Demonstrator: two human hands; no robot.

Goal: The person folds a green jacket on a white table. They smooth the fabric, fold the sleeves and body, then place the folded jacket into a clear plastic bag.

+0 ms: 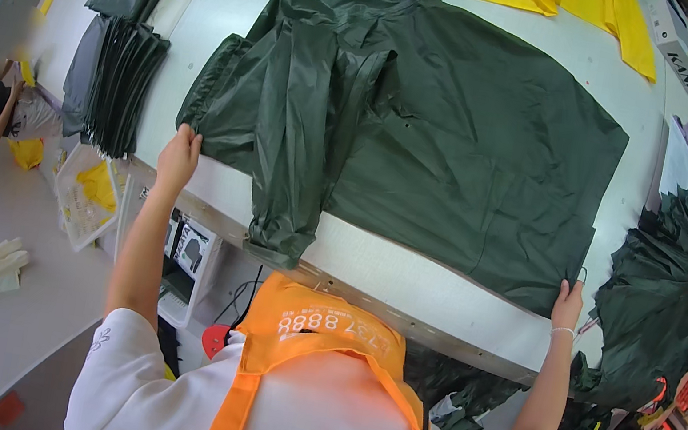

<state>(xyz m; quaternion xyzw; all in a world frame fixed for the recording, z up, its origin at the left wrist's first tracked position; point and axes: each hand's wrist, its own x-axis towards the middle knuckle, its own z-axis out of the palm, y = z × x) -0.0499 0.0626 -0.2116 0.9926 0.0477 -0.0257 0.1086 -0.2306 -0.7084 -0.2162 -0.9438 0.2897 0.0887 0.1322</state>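
Observation:
A dark green waterproof jacket point(463, 144) lies spread across the white table point(392, 254), wrinkled on its left half. One loose sleeve point(294, 144) hangs toward me over the table's near edge. My left hand point(181, 155) is closed, pinching the garment's gathered left edge at its near corner. At the near right corner, my right hand point(568, 303) is also closed on the fabric edge. A thin dark loop shows just above its fingers; what it is, I cannot tell. The jacket's far end runs out of view at the top.
Folded dark green garments point(118, 80) are stacked at the left. A crumpled dark green pile point(659, 297) lies at the right. Yellow fabric point(566, 3) covers the far side. A white crate point(85, 201) stands on the floor, left. Another person point(5, 107) is at far left.

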